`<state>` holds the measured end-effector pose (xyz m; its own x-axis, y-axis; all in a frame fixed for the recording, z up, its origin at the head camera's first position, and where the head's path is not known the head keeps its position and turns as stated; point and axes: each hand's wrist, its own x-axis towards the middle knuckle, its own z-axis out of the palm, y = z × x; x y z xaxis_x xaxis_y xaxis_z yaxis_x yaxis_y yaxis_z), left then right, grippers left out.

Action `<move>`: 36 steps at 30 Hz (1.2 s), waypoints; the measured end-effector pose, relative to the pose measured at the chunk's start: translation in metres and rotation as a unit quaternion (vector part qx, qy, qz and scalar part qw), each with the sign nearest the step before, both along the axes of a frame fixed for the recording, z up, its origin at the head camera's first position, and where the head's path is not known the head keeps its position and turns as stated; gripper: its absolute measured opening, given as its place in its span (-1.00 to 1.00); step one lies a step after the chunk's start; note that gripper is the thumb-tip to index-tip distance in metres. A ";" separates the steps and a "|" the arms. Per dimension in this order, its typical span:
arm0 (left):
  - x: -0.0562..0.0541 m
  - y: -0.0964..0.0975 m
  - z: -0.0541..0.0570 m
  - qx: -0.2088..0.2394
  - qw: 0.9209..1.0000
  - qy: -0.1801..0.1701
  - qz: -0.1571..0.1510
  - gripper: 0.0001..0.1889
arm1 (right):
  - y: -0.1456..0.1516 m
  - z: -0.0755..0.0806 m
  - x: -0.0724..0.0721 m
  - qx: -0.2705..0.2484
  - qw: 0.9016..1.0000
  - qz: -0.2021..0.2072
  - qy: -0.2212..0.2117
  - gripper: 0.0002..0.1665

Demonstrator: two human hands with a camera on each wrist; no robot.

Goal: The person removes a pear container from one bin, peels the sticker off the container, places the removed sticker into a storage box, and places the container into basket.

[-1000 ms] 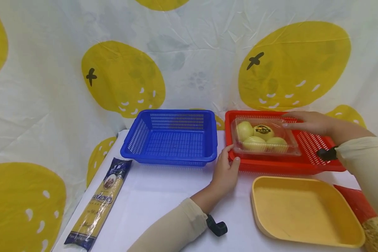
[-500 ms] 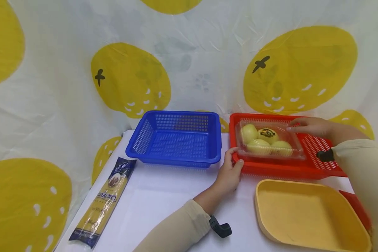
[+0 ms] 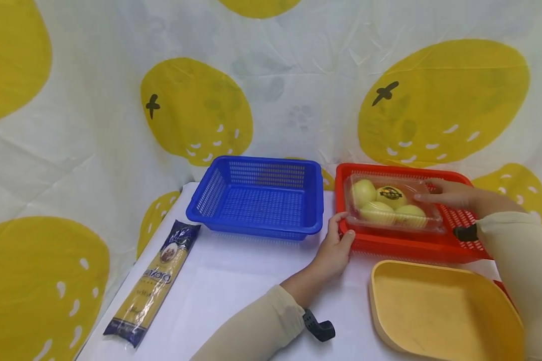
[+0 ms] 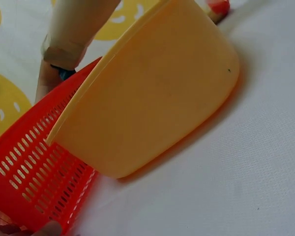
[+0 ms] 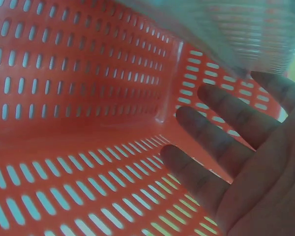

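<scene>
Head view: we see the clear package (image 3: pixel 392 194) of round yellow fruit (image 3: pixel 364 191) over the left part of the red basket (image 3: pixel 411 243); the right hand (image 3: pixel 456 195) touches the package's right end, its fingers spread wide in the right wrist view; the left hand (image 3: pixel 334 252) meets the basket's near left corner, thumb and forefinger apart; whether they grip we cannot tell; the yellow tub (image 3: pixel 438 306) stands just in front.

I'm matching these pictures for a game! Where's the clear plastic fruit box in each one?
Head: clear plastic fruit box, right of centre, over the red basket's left part.
Left wrist: not visible.
Right wrist: blurry, across the top towards the right, above most of the right hand.
Landmark: the red basket shows in all three.
</scene>
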<state>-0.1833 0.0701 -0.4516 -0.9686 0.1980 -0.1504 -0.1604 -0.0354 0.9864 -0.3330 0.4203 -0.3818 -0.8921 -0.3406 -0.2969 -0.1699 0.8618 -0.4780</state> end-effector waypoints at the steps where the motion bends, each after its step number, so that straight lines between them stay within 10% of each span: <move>1: 0.000 0.000 0.000 -0.003 1.000 0.003 -0.001 -0.58 | 0.001 -0.001 0.000 0.000 1.000 -0.001 0.001 -0.01; 21: 0.001 0.000 -0.007 -0.063 0.996 0.056 -0.013 -0.50 | 0.013 -0.026 0.006 -0.101 0.990 -0.015 -0.101 0.07; 27: 0.001 -0.003 -0.007 -0.067 0.996 0.061 -0.019 -0.48 | 0.012 -0.030 0.000 -0.138 0.985 0.001 -0.100 -0.21; 36: 0.000 -0.002 -0.007 -0.068 0.996 0.060 -0.025 -0.46 | 0.019 -0.029 -0.003 -0.179 0.972 -0.030 -0.149 0.04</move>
